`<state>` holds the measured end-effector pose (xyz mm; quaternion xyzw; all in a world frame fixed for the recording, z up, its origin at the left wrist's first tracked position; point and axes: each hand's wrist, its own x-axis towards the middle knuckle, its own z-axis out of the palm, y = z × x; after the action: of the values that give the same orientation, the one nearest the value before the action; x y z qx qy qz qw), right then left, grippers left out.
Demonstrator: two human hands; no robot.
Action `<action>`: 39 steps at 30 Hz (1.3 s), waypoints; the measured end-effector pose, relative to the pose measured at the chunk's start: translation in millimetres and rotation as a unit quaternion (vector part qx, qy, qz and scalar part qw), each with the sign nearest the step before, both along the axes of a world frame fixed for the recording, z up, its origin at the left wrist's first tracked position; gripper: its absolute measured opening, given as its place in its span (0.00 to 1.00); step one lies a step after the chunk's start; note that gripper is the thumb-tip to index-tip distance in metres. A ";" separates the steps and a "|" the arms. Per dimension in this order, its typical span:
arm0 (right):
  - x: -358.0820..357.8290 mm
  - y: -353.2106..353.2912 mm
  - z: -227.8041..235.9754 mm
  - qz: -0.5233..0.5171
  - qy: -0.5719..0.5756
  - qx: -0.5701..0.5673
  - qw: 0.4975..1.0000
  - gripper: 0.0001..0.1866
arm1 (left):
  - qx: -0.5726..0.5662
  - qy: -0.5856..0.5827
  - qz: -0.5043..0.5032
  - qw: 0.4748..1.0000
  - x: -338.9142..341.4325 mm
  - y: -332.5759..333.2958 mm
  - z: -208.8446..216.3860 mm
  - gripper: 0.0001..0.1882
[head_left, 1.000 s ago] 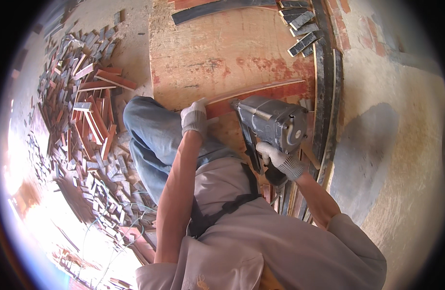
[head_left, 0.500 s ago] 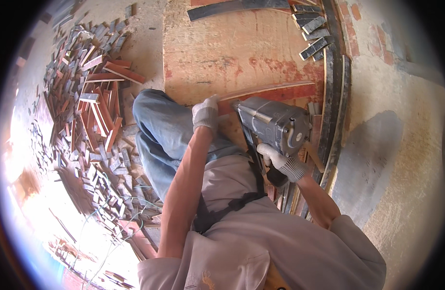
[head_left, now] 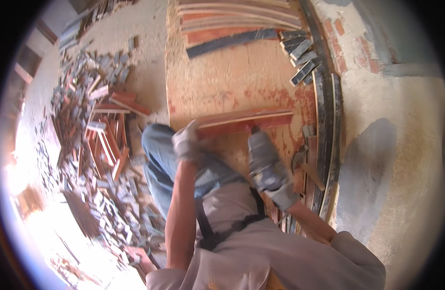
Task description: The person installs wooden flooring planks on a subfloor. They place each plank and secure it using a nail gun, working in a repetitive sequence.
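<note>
A red wooden strip (head_left: 222, 126) with a pale edge lies crosswise in front of me, above a worn plywood board (head_left: 222, 87). My left hand (head_left: 185, 141), in a knitted work glove, is closed round the strip's left end. In my gloved right hand (head_left: 282, 195) is a grey nail gun (head_left: 267, 162), blurred by motion. Its nose points away from me and sits at the strip's near edge, right of its middle. Whether the nose touches the wood I cannot tell. My right fingers are partly hidden behind the tool.
A dark curved strip (head_left: 232, 41) and several red wooden strips (head_left: 241, 19) lie on the plywood's far part. Short black-faced offcuts (head_left: 302, 58) are at the far right. Long dark rails (head_left: 324, 130) run along the right side. A scrap pile (head_left: 101, 150) covers the floor at left.
The nail gun has swung from lying across the strip's left half to pointing forward, nose farther right. The strip appears lower in view and its red face shows more. My view has shifted forward.
</note>
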<state>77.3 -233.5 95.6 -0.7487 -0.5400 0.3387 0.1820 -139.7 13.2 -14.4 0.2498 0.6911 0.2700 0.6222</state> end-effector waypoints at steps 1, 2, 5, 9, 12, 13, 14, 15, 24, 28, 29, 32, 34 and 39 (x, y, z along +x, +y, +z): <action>-9.6 6.1 1.9 -0.032 0.016 -0.024 0.999 0.34 | 0.139 -0.040 -0.050 0.988 -23.1 4.7 10.6 0.18; -20.5 15.5 0.0 -0.031 -0.065 0.024 0.997 0.34 | 0.144 0.004 -0.018 0.989 -50.9 19.5 18.7 0.18; -38.1 34.8 -2.4 -0.034 -0.222 0.030 0.974 0.34 | 0.060 0.030 0.185 0.980 -143.2 56.9 34.2 0.22; 3.6 73.0 -3.7 0.087 -0.017 -0.093 0.992 0.19 | 0.092 -0.123 0.315 0.936 -240.3 42.1 42.8 0.32; 60.2 171.3 -21.2 0.106 -0.135 0.155 0.973 0.13 | 0.202 -0.009 0.224 0.953 -211.8 5.5 23.7 0.32; 78.2 218.6 -32.0 0.096 -0.177 0.213 0.956 0.19 | 0.251 0.033 0.185 0.950 -184.2 -8.7 13.1 0.31; 99.7 266.3 -41.5 0.128 -0.241 0.190 0.943 0.25 | 0.342 0.070 0.107 0.931 -150.8 -19.8 1.2 0.28; 118.7 314.9 -51.5 0.155 -0.272 0.165 0.935 0.29 | 0.365 0.136 0.057 0.919 -119.8 -29.6 -6.8 0.25; 162.3 454.6 -93.3 0.162 -0.388 -0.010 0.907 0.41 | 0.435 0.421 -0.125 0.786 -49.4 -28.5 18.4 0.13; 158.1 436.9 -87.5 0.145 -0.333 0.001 0.932 0.43 | 0.401 0.417 -0.125 0.806 -43.4 -26.4 13.7 0.13; 156.3 436.2 -85.3 0.163 -0.333 -0.002 0.929 0.43 | 0.404 0.418 -0.125 0.804 -42.8 -27.4 12.3 0.12; 160.1 431.0 -73.7 0.144 -0.351 -0.004 0.925 0.44 | 0.398 0.420 -0.129 0.805 -42.8 -27.4 11.4 0.11; 163.7 429.8 -66.7 0.143 -0.352 -0.003 0.925 0.44 | 0.405 0.406 -0.128 0.809 -43.9 -27.5 13.3 0.12; 186.4 431.5 -60.9 0.141 -0.360 -0.022 0.922 0.54 | 0.406 0.413 -0.125 0.805 -43.0 -27.0 15.1 0.11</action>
<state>263.7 198.0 34.7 -0.7402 -0.6615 0.0800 -0.0905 -182.7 -13.8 0.7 0.6519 0.6730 0.3168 0.1478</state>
